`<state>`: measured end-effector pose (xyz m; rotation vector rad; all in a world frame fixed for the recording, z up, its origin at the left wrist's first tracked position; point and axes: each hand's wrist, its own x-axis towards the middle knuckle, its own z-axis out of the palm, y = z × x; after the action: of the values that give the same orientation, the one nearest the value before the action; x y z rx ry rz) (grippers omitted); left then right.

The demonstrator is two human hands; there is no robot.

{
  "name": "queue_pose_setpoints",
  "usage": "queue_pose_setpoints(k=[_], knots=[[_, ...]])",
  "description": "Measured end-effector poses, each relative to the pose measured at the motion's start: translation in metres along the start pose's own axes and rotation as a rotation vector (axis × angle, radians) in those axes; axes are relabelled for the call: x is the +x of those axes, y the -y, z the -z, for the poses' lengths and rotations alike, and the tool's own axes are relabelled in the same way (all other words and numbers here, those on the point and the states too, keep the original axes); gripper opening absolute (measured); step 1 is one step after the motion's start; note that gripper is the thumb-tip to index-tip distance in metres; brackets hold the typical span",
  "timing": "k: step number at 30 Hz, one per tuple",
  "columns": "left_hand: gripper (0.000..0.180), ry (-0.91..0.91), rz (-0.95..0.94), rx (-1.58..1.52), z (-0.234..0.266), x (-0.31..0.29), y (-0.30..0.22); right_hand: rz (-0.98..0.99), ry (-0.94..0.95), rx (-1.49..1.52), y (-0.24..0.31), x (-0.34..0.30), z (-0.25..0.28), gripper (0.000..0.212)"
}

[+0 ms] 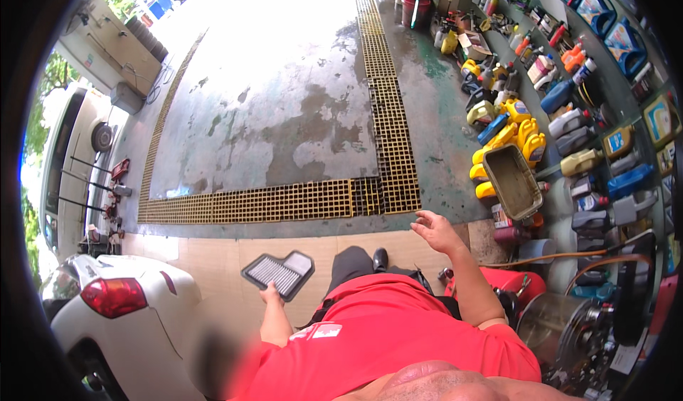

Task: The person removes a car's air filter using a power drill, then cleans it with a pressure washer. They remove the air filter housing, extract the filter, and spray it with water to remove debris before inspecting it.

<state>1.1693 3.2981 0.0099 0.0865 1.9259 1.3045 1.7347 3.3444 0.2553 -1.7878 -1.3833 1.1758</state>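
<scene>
Indoors, beside a parked white car (160, 315), a person in a red shirt (398, 326) grips a flat filter (282, 273) by its near edge with the left hand (271, 294). The filter sits just beyond those fingers and slightly to their right, held above the tiled floor (213, 250), its longer side running roughly left to right. The right hand (435, 231) is farther from it, well to the right, palm down and empty, with fingers loosely spread. The left is plainly the nearer of the two, already touching the filter.

The filter is a thin panel with one notched side, a dark, dull border framing pale, ribbed pleats. Pale, smooth tiles meet yellow grating (249, 200), a grid of small square holes; on the far side stretches grey concrete (235, 134), worn and blotched with damp-looking patches. At left, the car's glossy body carries a red tail light (114, 296). At right, a grimy rectangular tray (511, 180) rests near glossy yellow bottles (532, 143), before crowded rows of containers in blue, grey and white. A clear, rounded cylinder (549, 326) stands at the near right.
</scene>
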Motion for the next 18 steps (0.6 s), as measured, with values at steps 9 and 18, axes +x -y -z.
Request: queue_pose_setpoints(k=[9,18], knots=[[0.062,-0.501,0.355,0.67,-0.166,0.003,-0.067,-0.165,0.149,0.229,-0.011,0.336,0.057,0.047],[0.066,-0.22,-0.031,0.743,-0.57,0.24,-0.203,-1.376,-0.062,0.147,-0.193,0.388,0.154,0.047]])
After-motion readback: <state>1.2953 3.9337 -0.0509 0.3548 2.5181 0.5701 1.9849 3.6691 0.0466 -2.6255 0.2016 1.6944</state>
